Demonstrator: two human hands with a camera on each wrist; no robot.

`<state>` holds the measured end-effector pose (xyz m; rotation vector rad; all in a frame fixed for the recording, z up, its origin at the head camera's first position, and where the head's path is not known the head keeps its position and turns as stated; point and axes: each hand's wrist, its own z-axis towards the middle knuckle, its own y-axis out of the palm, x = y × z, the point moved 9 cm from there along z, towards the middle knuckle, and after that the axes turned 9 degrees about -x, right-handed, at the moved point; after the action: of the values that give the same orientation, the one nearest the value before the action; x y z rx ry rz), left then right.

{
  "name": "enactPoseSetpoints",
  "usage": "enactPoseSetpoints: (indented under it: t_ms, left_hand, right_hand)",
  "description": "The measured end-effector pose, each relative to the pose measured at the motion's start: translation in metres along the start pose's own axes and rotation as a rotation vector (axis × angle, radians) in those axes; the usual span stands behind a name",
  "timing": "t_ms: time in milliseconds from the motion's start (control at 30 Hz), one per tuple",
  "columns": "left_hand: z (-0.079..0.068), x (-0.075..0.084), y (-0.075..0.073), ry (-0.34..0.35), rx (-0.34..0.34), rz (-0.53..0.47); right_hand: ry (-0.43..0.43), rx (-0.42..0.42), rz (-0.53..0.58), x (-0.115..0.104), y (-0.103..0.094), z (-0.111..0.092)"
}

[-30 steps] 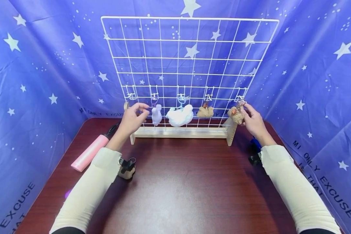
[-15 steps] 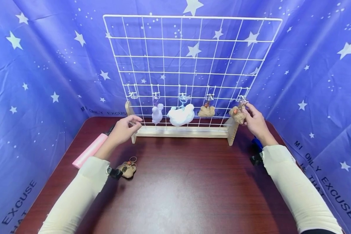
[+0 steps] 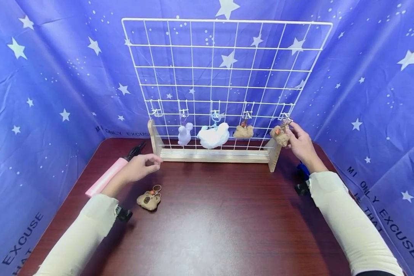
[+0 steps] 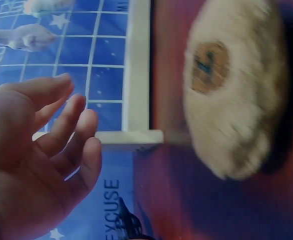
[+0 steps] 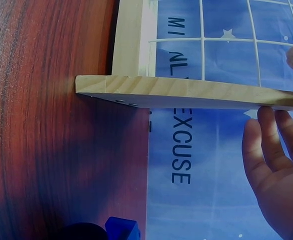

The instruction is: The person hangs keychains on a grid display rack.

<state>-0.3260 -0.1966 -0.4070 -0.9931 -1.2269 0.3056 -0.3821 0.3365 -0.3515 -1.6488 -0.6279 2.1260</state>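
My left hand (image 3: 143,167) hovers above the table with loosely bent fingers and nothing in them. Just below it lies a brown plush keychain (image 3: 148,201) with a bead and a metal ring; a round patch shows on it, blurred, in the left wrist view. At the rack's right end my right hand (image 3: 300,143) stays beside a hanging brown plush keychain (image 3: 280,137). In the right wrist view its straight fingers (image 5: 269,137) touch the outer side of the stand's wooden upright (image 5: 176,87). The right thumb's contact is unclear.
A white wire grid rack (image 3: 212,67) stands on a wooden base (image 3: 214,155). From its hooks hang a lilac plush (image 3: 184,134), a white plush (image 3: 213,135) and another brown plush (image 3: 243,131); the leftmost hook (image 3: 156,112) holds nothing. A pink bar (image 3: 107,177) lies left.
My left hand has moved from beside the lilac plush, down and toward me, uncovering the brown keychain on the table. My right hand has kept its place at the rack's right end.
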Motion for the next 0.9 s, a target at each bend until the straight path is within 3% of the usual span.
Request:
enactPoseSetpoints:
  t_ms: [233,367,633,900]
  left_hand:
    - [-0.009,-0.014,0.023,0.002,-0.195,0.073]
    - [-0.013,-0.022,0.033,0.003,-0.268,0.105]
    - [-0.014,-0.031,0.049,0.028,-0.336,0.154]
    - [-0.013,-0.028,0.052,0.045,-0.334,0.192]
  right_hand:
    - [0.003,0.001,-0.001,0.001,0.000,0.000]
    - [-0.002,0.004,-0.002,0.002,-0.001,0.001]
    - [-0.003,0.007,0.011,0.004,-0.002,0.001]
    - [0.002,0.006,0.016,0.002,-0.001,0.001]
